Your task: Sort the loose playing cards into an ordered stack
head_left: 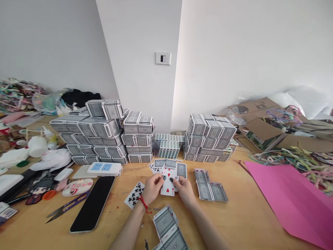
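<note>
Between my two hands is a playing card [168,190], a two of hearts held face up over the table. My left hand [153,187], with a red cord at its wrist, pinches the card's left edge. The right edge is pinched by my right hand [185,191]; a bit of another card shows there. Loose cards lie just behind, including a face-down card [181,170]. A ten of clubs [134,195] rests left of my left wrist. Joined folded cards [168,222] lie between my forearms, and another folded-card piece [209,187] sits to the right.
Stacked blocks of folded cards stand at the back left [95,139] and back right [208,139], with small card boxes [168,148] between. A black phone [93,205], scissors [66,207] and a power strip [104,168] lie left. Pink paper [291,201] covers the right side.
</note>
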{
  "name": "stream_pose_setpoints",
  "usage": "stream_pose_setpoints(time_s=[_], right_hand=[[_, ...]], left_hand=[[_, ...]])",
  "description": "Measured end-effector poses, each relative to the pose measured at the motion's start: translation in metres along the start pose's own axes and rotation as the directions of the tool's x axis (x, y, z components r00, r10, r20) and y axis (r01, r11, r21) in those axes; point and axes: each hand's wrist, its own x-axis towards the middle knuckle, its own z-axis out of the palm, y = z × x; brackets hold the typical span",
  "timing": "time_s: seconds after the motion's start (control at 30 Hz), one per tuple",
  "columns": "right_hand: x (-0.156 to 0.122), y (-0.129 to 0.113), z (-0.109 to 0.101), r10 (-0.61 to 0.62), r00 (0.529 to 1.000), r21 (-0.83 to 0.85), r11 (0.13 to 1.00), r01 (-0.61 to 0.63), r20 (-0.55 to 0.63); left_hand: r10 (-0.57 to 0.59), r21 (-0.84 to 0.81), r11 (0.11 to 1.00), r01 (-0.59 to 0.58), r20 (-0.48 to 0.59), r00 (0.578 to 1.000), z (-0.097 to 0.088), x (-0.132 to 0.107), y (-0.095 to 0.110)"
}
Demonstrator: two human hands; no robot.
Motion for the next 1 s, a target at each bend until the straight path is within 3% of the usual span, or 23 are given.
stream_pose_setpoints(time_s=[0.27, 0.53, 0.63, 0.8, 1.0], right_hand=[[0.002, 0.004, 0.0, 0.026, 0.998, 0.048, 0.999, -0.024, -0.058], [0.001, 0.003, 0.0, -0.158, 0.984, -0.148, 0.978, 0.144, -0.086], [0.0, 0.001, -0.001, -0.234, 0.963, -0.267, 0.944, 0.192, -0.134], [-0.004, -0.002, -0.004, -0.277, 0.941, -0.436, 0.884, 0.17, -0.196], [-0.011, -0.007, 0.0, -0.414, 0.885, -0.644, 0.74, 0.192, -0.212]], left_hand=[[0.081, 0.144, 0.987, -0.065, -0.107, 0.991, 0.0, -0.001, -0.006], [0.265, 0.384, 0.901, -0.201, -0.122, 0.956, 0.001, -0.006, -0.005], [0.342, 0.483, 0.837, -0.259, -0.092, 0.935, 0.002, -0.008, -0.004], [0.445, 0.643, 0.674, -0.363, 0.039, 0.895, 0.004, -0.011, 0.0], [0.591, 0.752, 0.437, -0.493, 0.174, 0.788, 0.01, -0.014, 0.007]])
